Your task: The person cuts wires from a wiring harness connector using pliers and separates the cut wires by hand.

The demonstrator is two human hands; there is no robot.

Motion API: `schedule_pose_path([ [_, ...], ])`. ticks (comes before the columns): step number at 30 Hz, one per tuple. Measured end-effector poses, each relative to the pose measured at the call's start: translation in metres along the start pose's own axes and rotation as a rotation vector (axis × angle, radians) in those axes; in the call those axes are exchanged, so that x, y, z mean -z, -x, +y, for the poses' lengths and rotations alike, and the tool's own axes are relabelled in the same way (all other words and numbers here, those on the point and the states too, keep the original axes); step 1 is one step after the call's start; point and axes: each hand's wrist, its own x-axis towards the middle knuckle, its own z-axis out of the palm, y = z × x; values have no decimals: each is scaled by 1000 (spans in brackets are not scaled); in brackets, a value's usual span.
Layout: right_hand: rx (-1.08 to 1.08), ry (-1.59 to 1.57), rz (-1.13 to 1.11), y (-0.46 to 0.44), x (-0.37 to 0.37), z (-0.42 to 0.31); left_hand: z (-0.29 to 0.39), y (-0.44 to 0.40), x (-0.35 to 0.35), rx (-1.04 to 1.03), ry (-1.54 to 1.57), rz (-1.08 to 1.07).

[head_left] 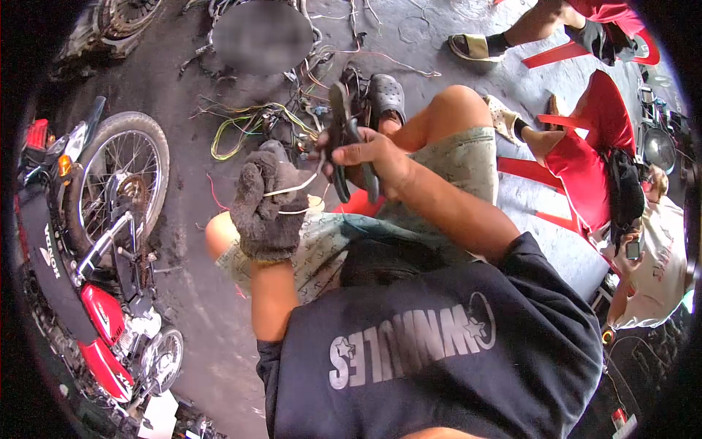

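Note:
My left hand (269,201) wears a thick dark grey knit glove. Its fingers are closed around a thin white wire (296,189), which loops out toward my other hand. My right hand (369,157) is bare and grips dark-handled pliers (341,135), held upright just beside the glove. Whether the pliers' jaws touch the wire is hidden by my fingers. Just beyond the glove, a tangle of yellow, green and black wires (252,124) lies on the floor.
A red motorcycle (102,311) with a spoked wheel (121,175) stands at left. More cables lie around a blurred round patch (262,36) at the top. People sit on red chairs (563,55) at right, one holding a phone (632,249). Another wheel (128,14) is at upper left.

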Motion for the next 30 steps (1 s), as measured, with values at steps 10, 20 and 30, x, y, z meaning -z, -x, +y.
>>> schedule_pose_path([
  [10,170,354,367,-16,13,9,-8,-4,-31,169,-1136,198],
  [20,166,354,460,-17,18,10,-18,-8,-22,330,-1177,348],
  [30,-122,776,49,8,17,4,-2,-10,-9,-45,-1220,377],
])
